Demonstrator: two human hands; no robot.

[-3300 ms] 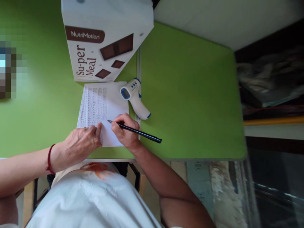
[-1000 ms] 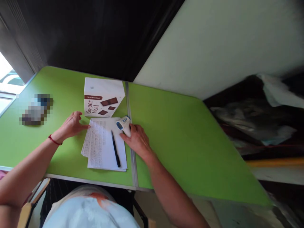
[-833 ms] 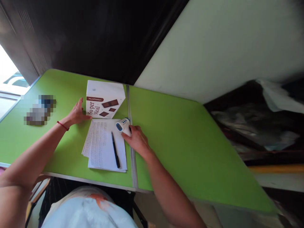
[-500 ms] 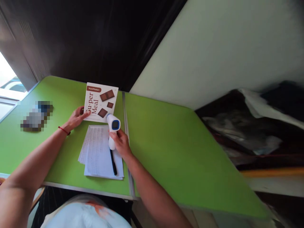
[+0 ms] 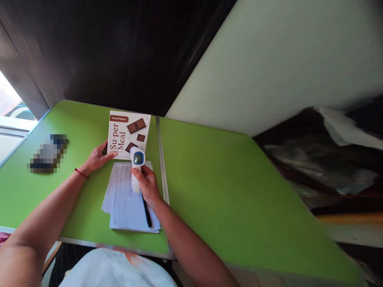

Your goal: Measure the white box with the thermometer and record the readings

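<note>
My left hand point(image 5: 100, 156) grips the lower left corner of a white box point(image 5: 122, 127) printed "NutriMotion Su-per Meal" with brown chocolate pieces. The thumb lies on the front and the other fingers are behind the box. My right hand point(image 5: 147, 183) is closed around the handle of a white infrared thermometer point(image 5: 136, 179) with a blue-rimmed screen. The thermometer's head overlaps the box's lower edge from this angle; whether they touch I cannot tell. Below lie printed papers point(image 5: 125, 207), with a black pen point(image 5: 147, 211) on them, partly hidden by my right hand.
The green folding table point(image 5: 227, 191) has a metal seam point(image 5: 163, 171) right of the papers. A pixelated item point(image 5: 48, 153) lies at the left. Behind the table stands a dark panel point(image 5: 104, 52), beside a pale wall point(image 5: 269, 59). Plastic-covered things point(image 5: 323, 159) sit at the right.
My right hand has moved the thermometer slightly left along the box's lower edge, and its screen now looks lighter. My left hand stays on the box. The whole view has shifted a little.
</note>
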